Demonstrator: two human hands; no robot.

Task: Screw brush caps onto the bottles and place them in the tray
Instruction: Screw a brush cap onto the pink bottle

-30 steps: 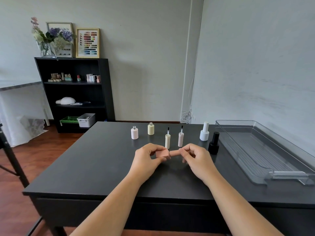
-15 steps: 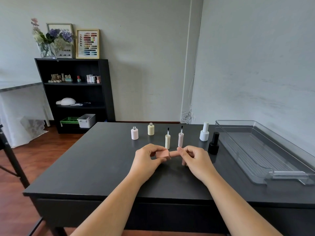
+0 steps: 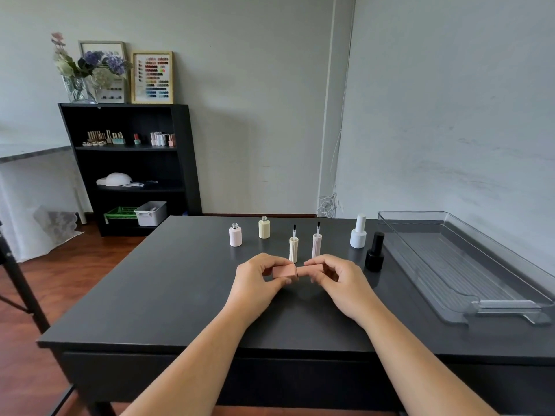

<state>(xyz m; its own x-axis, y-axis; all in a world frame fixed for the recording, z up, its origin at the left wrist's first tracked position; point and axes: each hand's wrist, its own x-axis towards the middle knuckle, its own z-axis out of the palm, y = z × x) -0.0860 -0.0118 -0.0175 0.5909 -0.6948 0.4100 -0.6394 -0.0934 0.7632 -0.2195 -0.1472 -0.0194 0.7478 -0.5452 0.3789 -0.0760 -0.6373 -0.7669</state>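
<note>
Peach bottle (image 3: pixel 283 271) lies horizontal, peach cap (image 3: pixel 314 268) against its end.

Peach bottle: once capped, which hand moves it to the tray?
Right, probably. The right hand grips the cap end of the peach bottle and the tray lies on its side; the left hand is farther.

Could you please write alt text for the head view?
The left hand grips a pink bottle sideways over a black table while the right hand grips its cap. Bottles, brush caps and a clear tray sit nearby.

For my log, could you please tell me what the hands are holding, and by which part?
The left hand grips the peach bottle by its body; the right hand pinches its cap end.
</note>
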